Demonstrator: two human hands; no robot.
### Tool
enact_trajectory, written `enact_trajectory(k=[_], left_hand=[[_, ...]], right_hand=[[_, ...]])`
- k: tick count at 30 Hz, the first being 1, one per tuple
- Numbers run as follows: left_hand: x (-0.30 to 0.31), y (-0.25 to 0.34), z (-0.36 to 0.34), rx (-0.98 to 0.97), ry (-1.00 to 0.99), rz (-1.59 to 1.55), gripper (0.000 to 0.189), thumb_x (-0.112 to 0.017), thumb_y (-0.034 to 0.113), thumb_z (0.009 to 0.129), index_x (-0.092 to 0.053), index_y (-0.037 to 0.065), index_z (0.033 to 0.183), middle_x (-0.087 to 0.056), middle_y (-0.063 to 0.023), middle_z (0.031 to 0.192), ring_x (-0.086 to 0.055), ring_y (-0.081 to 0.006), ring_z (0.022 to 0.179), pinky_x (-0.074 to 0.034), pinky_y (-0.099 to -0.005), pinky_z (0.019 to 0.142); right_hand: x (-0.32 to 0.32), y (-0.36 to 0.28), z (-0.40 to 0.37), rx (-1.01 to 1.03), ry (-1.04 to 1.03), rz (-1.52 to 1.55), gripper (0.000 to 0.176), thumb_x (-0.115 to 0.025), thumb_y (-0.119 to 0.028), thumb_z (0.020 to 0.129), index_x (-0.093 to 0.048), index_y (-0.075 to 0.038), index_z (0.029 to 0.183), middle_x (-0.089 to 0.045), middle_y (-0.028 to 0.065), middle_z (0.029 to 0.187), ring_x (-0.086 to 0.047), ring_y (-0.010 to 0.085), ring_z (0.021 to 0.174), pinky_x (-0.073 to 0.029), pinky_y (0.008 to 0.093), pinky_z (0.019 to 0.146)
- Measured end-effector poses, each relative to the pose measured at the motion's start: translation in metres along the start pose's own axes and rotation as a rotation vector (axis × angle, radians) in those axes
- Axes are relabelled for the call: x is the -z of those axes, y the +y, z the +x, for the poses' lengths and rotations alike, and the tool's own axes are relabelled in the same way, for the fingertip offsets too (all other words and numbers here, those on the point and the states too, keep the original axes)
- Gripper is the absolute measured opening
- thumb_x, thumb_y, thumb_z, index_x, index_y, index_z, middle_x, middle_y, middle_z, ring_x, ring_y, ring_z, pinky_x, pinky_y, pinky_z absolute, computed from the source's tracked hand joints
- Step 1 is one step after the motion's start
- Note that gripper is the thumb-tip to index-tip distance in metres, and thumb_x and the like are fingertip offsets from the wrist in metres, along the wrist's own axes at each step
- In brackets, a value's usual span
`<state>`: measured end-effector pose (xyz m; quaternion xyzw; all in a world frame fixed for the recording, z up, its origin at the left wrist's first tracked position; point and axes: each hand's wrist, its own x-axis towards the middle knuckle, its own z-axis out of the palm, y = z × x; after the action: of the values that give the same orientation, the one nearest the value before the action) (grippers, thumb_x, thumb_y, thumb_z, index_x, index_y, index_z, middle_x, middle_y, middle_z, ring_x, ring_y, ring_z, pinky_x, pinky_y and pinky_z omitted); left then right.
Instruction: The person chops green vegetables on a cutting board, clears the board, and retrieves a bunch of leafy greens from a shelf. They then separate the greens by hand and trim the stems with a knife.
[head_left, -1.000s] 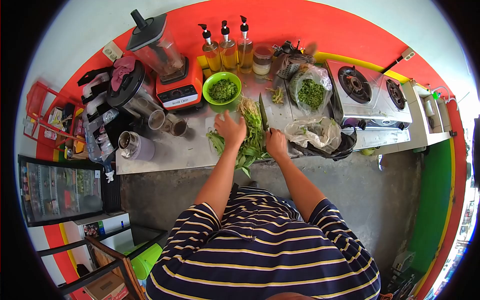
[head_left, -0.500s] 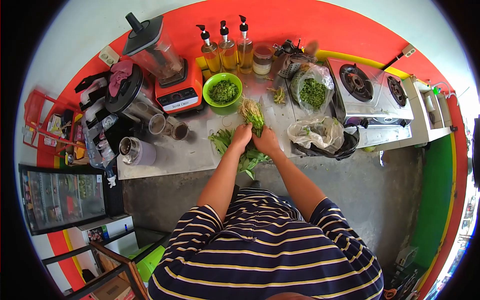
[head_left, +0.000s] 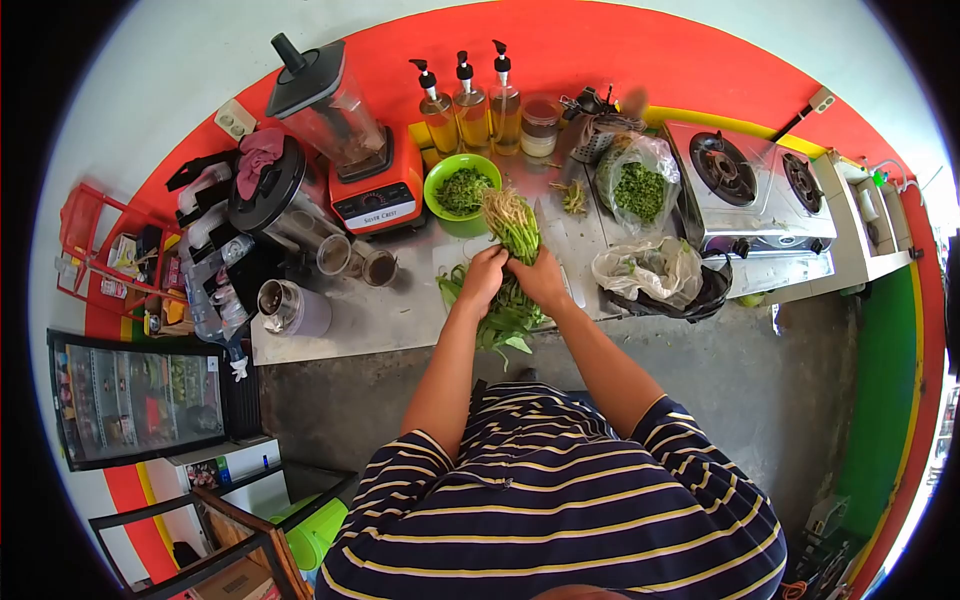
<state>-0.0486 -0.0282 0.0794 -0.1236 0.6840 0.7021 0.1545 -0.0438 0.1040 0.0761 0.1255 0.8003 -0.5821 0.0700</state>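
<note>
A bunch of leafy greens [head_left: 517, 228] lies between my hands, its pale roots pointing to the wall and its leaves hanging toward the counter's front edge. My left hand [head_left: 482, 280] is closed round the left side of the stems. On the right side, my right hand [head_left: 540, 280] is wrapped round the same bunch, close to the left one. Under the bunch, a white cutting board [head_left: 452, 256] is partly hidden. The blade of a knife [head_left: 540, 217] shows just right of the roots. Behind the bunch stands a green bowl [head_left: 434, 190] with chopped greens inside.
A red blender [head_left: 378, 195] and a metal cup [head_left: 290, 307] stand left. Three pump bottles [head_left: 471, 118] line the wall. To the right are a clear bag of chopped greens [head_left: 638, 192], an open plastic bag [head_left: 655, 272] and a gas stove [head_left: 745, 190]. Some root scraps [head_left: 573, 197] lie behind.
The camera view has shifted slightly, so the counter appears further right and lower. The bunch looks gathered more tightly between my hands, with its leaves less spread to the left.
</note>
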Motion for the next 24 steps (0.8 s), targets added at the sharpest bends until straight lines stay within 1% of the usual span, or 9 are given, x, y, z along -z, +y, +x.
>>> enact_trajectory(k=[2, 4, 5, 8, 10, 15, 18, 22, 24], left_hand=[[0.007, 0.015, -0.002, -0.031, -0.021, 0.122, 0.039, -0.05, 0.023, 0.103, -0.059, -0.005, 0.129, -0.067, -0.011, 0.119, -0.062, -0.022, 0.104, -0.045, -0.0349, 0.094], [0.006, 0.035, -0.011, -0.117, -0.003, 0.312, 0.038, -0.053, 0.027, 0.103, -0.065, -0.006, 0.119, -0.07, -0.0096, 0.105, -0.062, -0.0175, 0.096, -0.046, -0.0319, 0.087], [0.005, 0.047, -0.016, -0.118, -0.006, 0.308, 0.038, -0.053, 0.027, 0.103, -0.065, -0.006, 0.119, -0.07, -0.0096, 0.105, -0.062, -0.0175, 0.096, -0.046, -0.0319, 0.087], [0.003, 0.069, -0.021, -0.253, -0.041, 0.43, 0.037, -0.056, 0.028, 0.102, -0.065, -0.004, 0.118, -0.07, -0.0113, 0.1, -0.062, -0.0177, 0.089, -0.048, -0.0324, 0.082], [-0.005, 0.077, -0.023, -0.349, -0.052, 0.437, 0.037, -0.056, 0.028, 0.102, -0.065, -0.004, 0.118, -0.07, -0.0113, 0.101, -0.062, -0.018, 0.09, -0.048, -0.0326, 0.083], [-0.034, 0.103, -0.027, -0.583, -0.107, 0.428, 0.036, -0.057, 0.029, 0.102, -0.066, -0.002, 0.12, -0.071, -0.0117, 0.108, -0.064, -0.0193, 0.096, -0.048, -0.0332, 0.087], [-0.061, 0.098, -0.012, -0.536, -0.252, 0.28, 0.035, -0.056, 0.029, 0.104, -0.066, 0.001, 0.122, -0.069, -0.0079, 0.11, -0.062, -0.0169, 0.101, -0.047, -0.031, 0.092], [-0.115, 0.083, -0.007, -0.492, -0.4, 0.164, 0.038, -0.055, 0.03, 0.105, -0.062, 0.003, 0.129, -0.065, -0.0044, 0.115, -0.057, -0.0137, 0.107, -0.044, -0.0296, 0.096], [-0.142, 0.068, 0.003, -0.446, -0.494, 0.122, 0.043, -0.054, 0.033, 0.105, -0.055, 0.004, 0.138, -0.062, -0.0067, 0.126, -0.057, -0.0167, 0.114, -0.043, -0.0313, 0.1]], right_hand=[[0.008, -0.014, -0.006, 0.03, -0.006, 0.105, 0.048, -0.072, -0.021, 0.08, -0.06, 0.009, 0.115, -0.07, 0.0163, 0.099, -0.068, 0.0237, 0.088, -0.053, 0.0382, 0.078], [0.015, -0.016, -0.004, 0.041, -0.002, 0.127, 0.049, -0.073, -0.022, 0.079, -0.06, 0.009, 0.115, -0.07, 0.0177, 0.098, -0.068, 0.0266, 0.087, -0.053, 0.0389, 0.077], [0.018, -0.016, -0.003, 0.052, 0.006, 0.154, 0.051, -0.073, -0.022, 0.078, -0.059, 0.009, 0.116, -0.071, 0.0191, 0.097, -0.069, 0.0295, 0.086, -0.053, 0.0395, 0.076], [0.046, -0.053, -0.022, 0.032, 0.024, 0.266, 0.043, -0.073, -0.016, 0.078, -0.062, 0.009, 0.111, -0.07, 0.0165, 0.094, -0.068, 0.0236, 0.081, -0.053, 0.0373, 0.072], [0.063, -0.059, -0.022, 0.052, 0.037, 0.349, 0.038, -0.072, -0.012, 0.078, -0.063, 0.009, 0.11, -0.07, 0.014, 0.093, -0.066, 0.0197, 0.077, -0.053, 0.035, 0.07], [0.131, -0.09, -0.036, 0.152, 0.13, 0.349, 0.041, -0.073, -0.012, 0.077, -0.062, 0.009, 0.111, -0.07, 0.0146, 0.093, -0.066, 0.0199, 0.077, -0.052, 0.0346, 0.07], [0.179, -0.117, -0.058, 0.314, 0.327, 0.036, 0.046, -0.075, -0.015, 0.075, -0.062, 0.01, 0.111, -0.07, 0.0164, 0.093, -0.066, 0.0203, 0.081, -0.052, 0.0345, 0.074], [0.234, -0.126, -0.078, 0.424, 0.566, -0.252, 0.051, -0.077, -0.018, 0.073, -0.061, 0.009, 0.113, -0.07, 0.0256, 0.099, -0.068, 0.0381, 0.092, -0.051, 0.042, 0.084], [0.266, -0.111, -0.077, 0.436, 0.689, -0.411, 0.055, -0.077, -0.019, 0.074, -0.06, 0.007, 0.119, -0.07, 0.0249, 0.099, -0.068, 0.039, 0.092, -0.051, 0.0435, 0.085]])
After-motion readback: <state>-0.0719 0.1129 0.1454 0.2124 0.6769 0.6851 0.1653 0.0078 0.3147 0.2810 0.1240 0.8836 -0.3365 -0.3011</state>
